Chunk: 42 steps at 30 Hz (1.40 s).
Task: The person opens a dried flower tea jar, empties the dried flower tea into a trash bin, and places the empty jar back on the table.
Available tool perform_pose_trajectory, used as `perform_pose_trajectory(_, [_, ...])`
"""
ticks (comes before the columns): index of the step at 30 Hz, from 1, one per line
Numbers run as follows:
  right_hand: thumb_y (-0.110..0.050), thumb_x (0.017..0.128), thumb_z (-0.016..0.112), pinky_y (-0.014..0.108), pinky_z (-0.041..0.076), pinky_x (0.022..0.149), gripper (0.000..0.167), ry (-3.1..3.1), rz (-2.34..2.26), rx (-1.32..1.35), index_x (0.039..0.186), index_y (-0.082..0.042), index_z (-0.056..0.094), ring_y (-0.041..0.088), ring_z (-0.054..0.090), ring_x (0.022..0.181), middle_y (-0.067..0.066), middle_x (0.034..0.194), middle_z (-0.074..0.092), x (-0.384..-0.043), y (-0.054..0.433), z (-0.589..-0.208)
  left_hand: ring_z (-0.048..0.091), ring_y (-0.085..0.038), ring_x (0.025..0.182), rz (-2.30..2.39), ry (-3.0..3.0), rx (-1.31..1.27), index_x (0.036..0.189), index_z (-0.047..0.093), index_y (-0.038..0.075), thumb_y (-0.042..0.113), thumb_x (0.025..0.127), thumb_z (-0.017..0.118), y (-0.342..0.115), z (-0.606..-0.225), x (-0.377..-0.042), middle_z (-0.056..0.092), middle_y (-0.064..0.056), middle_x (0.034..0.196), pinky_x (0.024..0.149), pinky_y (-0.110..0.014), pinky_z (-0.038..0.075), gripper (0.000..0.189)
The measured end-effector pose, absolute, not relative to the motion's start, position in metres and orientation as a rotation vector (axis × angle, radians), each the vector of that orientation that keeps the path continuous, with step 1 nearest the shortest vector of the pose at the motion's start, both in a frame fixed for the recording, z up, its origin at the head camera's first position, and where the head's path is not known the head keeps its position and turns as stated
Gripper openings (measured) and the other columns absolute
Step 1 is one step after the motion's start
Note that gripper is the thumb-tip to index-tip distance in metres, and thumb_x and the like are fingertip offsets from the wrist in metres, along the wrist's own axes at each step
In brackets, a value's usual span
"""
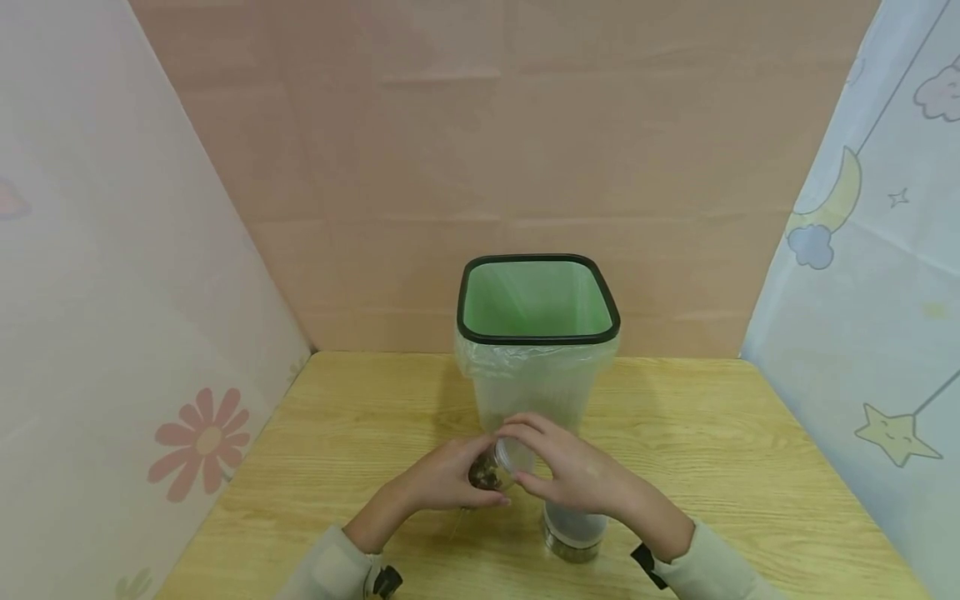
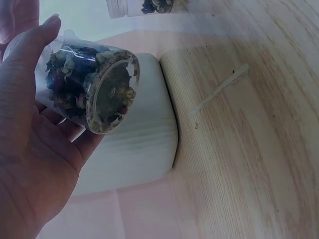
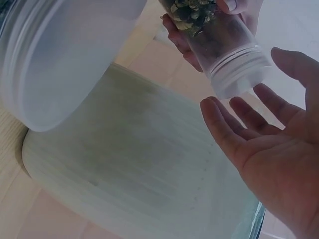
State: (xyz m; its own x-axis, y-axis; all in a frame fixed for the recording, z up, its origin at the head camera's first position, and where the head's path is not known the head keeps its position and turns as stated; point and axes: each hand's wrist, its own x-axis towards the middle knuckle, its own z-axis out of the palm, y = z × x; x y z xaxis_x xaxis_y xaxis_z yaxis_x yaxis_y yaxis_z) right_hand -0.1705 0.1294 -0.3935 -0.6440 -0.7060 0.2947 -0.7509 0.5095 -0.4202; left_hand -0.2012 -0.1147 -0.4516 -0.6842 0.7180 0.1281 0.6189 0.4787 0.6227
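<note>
Noting hands first: the left hand (image 2: 45,139) grips a clear jar (image 2: 75,82), thumb on one side, fingers on the other. The jar is raised off the table (image 1: 337,467), tilted, in front of the bin (image 1: 536,396), with dark and yellowish dried bits toward its base. The right hand (image 1: 570,468) is spread fairly wide about the jar's lid (image 3: 239,74), which is on; contact at the fingertips cannot be told.

Surroundings: a second jar (image 1: 574,532) stands upright on the table below the right hand, which covers part of it in the head view. The bin stands behind both hands, black rim (image 1: 538,340) uppermost, a thin liner (image 1: 491,362) folded over its outside; the hands hide its lower part. A pale strip (image 2: 219,90) lies on the wood near the bin, with a few dark crumbs about.

Enclosure: peach backdrop (image 1: 525,125) behind; left sheet (image 1: 97,292) printed with a red flower, right sheet (image 1: 862,333) with moon, clouds and star.
</note>
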Motion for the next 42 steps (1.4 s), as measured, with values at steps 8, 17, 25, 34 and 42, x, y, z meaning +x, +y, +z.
perform_pose_trajectory(8, [-0.045, 0.1, 0.062, 0.032, 0.056, 0.081, 0.049, -2.725, 0.831, 1.116, 0.137, -0.013, 0.059, 0.015, 0.064, 0.1, 0.0, 0.126, 0.061, -0.1711, 0.1281, -0.3945, 0.061, 0.001, 0.091, 1.021, 2.549, 1.147, 0.13, 0.057, 0.022, 0.054, 0.085, 0.078, -0.1125, -0.452, -0.2026, 0.07, 0.004, 0.112, 0.075, -0.019, 0.051, 0.059])
perform_pose_trajectory(17, [-0.027, 0.098, 0.069, 0.03, 0.056, 0.083, 0.039, -2.715, 0.838, 1.218, 0.133, -0.014, 0.06, 0.014, 0.063, 0.106, -0.001, 0.127, 0.06, -0.1723, 0.128, -0.3948, 0.06, 0.001, 0.099, 0.991, 2.562, 1.149, 0.141, 0.052, 0.022, 0.054, 0.085, 0.078, -0.1125, -0.4503, -0.2002, 0.066, 0.011, 0.115, 0.082, -0.021, 0.052, 0.07])
perform_pose_trajectory(25, [-0.017, 0.094, 0.072, 0.034, 0.053, 0.095, 0.039, -2.649, 0.795, 1.325, 0.131, -0.012, 0.061, 0.014, 0.059, 0.116, -0.004, 0.131, 0.056, -0.1717, 0.1282, -0.3942, 0.059, 0.001, 0.091, 0.965, 2.574, 1.165, 0.133, 0.055, 0.019, 0.054, 0.084, 0.078, -0.1136, -0.4497, -0.2, 0.068, 0.005, 0.106, 0.077, -0.019, 0.051, 0.064])
perform_pose_trajectory(34, [-0.017, 0.095, 0.072, 0.034, 0.053, 0.096, 0.042, -2.64, 0.807, 1.347, 0.134, -0.013, 0.059, 0.015, 0.058, 0.12, -0.004, 0.134, 0.054, -0.1707, 0.1293, -0.3941, 0.06, 0.001, 0.101, 0.964, 2.567, 1.174, 0.141, 0.052, 0.019, 0.054, 0.085, 0.077, -0.1139, -0.45, -0.2002, 0.066, 0.01, 0.114, 0.086, -0.022, 0.052, 0.07])
perform_pose_trajectory(42, [-0.024, 0.094, 0.073, 0.039, 0.052, 0.099, 0.049, -2.669, 0.752, 1.243, 0.139, -0.014, 0.055, 0.017, 0.057, 0.124, 0.0, 0.138, 0.055, -0.1706, 0.1293, -0.3921, 0.06, -0.002, 0.113, 0.977, 2.555, 1.182, 0.149, 0.044, 0.022, 0.055, 0.087, 0.075, -0.1145, -0.4505, -0.2016, 0.064, 0.012, 0.125, 0.096, -0.027, 0.051, 0.077])
